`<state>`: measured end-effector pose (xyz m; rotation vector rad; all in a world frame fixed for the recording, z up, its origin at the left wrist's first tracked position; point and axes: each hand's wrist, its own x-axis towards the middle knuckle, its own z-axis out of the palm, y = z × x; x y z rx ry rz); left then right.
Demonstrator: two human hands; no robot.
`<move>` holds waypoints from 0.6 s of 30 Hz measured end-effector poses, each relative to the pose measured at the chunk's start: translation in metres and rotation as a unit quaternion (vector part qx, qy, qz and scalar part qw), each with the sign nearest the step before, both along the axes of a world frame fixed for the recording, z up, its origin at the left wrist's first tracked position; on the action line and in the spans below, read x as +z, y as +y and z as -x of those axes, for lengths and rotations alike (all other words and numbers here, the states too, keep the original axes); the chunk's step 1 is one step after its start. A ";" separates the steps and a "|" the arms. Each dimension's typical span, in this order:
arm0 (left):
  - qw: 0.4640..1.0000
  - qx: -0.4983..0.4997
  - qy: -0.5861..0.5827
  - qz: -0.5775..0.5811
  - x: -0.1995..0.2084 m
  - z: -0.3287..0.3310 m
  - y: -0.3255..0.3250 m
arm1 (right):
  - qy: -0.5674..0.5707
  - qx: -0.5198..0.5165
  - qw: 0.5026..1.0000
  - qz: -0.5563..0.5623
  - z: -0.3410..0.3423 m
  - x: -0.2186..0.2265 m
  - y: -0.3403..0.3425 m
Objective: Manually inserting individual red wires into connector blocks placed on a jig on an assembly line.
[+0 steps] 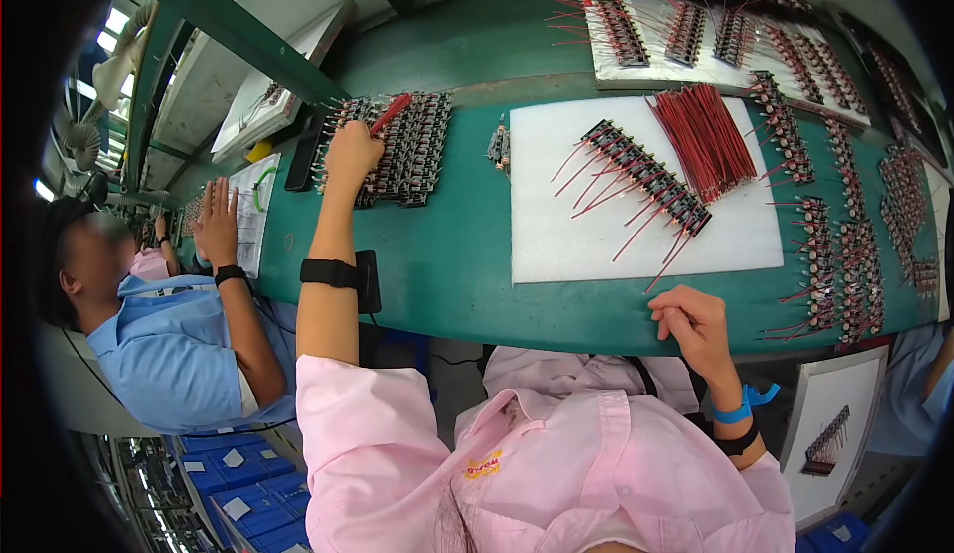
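Note:
My left hand (353, 153) reaches forward over a dense block of small circuit boards (412, 151) on the green bench. Its fingers are closed on a slim red tool (392, 113), whose exact kind I cannot make out. My right hand (696, 326) is at the bench's front edge, fingers curled, with nothing visible in them. Beyond it, on a white foam sheet (556, 245), lies a slanted strip of circuit boards (651, 177) with red and dark wires sticking out. A thick bundle of red wires (703, 143) lies beside that strip on the foam.
More wired board strips (817, 255) cover the bench's right side. A raised white board (656, 66) at the back carries others. A small part (499, 148) lies left of the foam. A co-worker in blue (189, 344) sits at left, near a green frame post (238, 31).

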<state>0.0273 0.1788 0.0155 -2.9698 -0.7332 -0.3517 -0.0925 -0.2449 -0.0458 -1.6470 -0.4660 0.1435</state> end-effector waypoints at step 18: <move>0.896 -0.180 -0.188 0.359 0.030 0.028 -0.065 | 0.174 -0.077 0.975 -0.117 -0.003 0.003 0.002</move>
